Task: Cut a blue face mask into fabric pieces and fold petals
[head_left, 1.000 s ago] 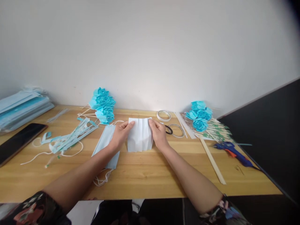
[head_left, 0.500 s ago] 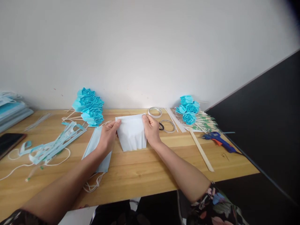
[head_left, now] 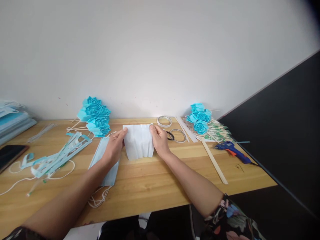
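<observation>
A white pleated sheet of mask fabric (head_left: 139,141) hangs upright between my hands, its top edge stretched and its lower edge wavy. My left hand (head_left: 115,143) pinches the upper left corner between thumb and fingers. At the upper right corner, my right hand (head_left: 160,139) is closed on the same sheet. Beneath my left wrist lies a light-blue face mask (head_left: 110,175), partly hidden by the forearm, with white ear loops at its lower end. A black ring (head_left: 171,135) lies just beside my right hand.
Blue fabric flowers (head_left: 93,115) stand back left, more flowers (head_left: 200,126) back right. A glue gun (head_left: 233,151), wooden strip (head_left: 213,161) and tape rolls (head_left: 164,121) lie right. Cut mask strips (head_left: 62,155), a phone (head_left: 11,155) and stacked masks (head_left: 15,121) lie left.
Both hands still hold the sheet's top corners. My right hand has come slightly left, the sheet looks narrower with more visible folds, and more of the black ring shows.
</observation>
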The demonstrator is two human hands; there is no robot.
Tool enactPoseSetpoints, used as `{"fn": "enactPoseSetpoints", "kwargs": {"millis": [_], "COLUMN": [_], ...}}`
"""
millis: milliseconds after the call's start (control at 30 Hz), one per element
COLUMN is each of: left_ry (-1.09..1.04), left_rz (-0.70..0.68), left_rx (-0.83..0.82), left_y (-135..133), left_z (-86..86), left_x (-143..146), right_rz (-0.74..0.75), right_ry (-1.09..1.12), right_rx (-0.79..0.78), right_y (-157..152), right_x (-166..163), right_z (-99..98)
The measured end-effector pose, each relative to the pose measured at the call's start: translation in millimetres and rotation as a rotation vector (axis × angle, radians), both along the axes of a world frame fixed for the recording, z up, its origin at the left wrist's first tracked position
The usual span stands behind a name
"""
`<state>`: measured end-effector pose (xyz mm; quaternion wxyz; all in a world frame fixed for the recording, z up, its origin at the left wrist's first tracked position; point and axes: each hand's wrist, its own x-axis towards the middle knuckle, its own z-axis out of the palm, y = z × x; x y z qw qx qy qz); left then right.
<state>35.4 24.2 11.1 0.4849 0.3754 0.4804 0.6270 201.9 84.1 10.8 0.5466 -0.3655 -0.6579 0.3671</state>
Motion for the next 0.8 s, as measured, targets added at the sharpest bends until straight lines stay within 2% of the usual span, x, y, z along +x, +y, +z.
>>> {"fn": "enactPoseSetpoints", "kwargs": {"millis": [200, 433, 567, 800], "left_ry": [0.085, -0.021, 0.079, 0.253], "left_rz": [-0.005, 0.050, 0.085, 0.185], "left_rx": [-0.049, -0.011, 0.024, 0.054], "left_y": [0.8, -0.5, -1.2, 5.1], "left_z": [-3.7, -0.8, -0.5, -12.2], "left_x": [1.7, 2.8, 3.5, -2.3], "right_rz": [0.001, 0.048, 0.076, -0.101], "right_ry": [0.036, 0.047, -0.006, -0.078], "right_rx": [-0.022, -0.014, -0.016, 0.041], "right_y": [-0.5, -1.1, -2.8, -3.0], "right_x": [-2.1, -0.2, -1.5, -2.4], "right_z": [-2.1, -3.4, -3.2, -2.6]}}
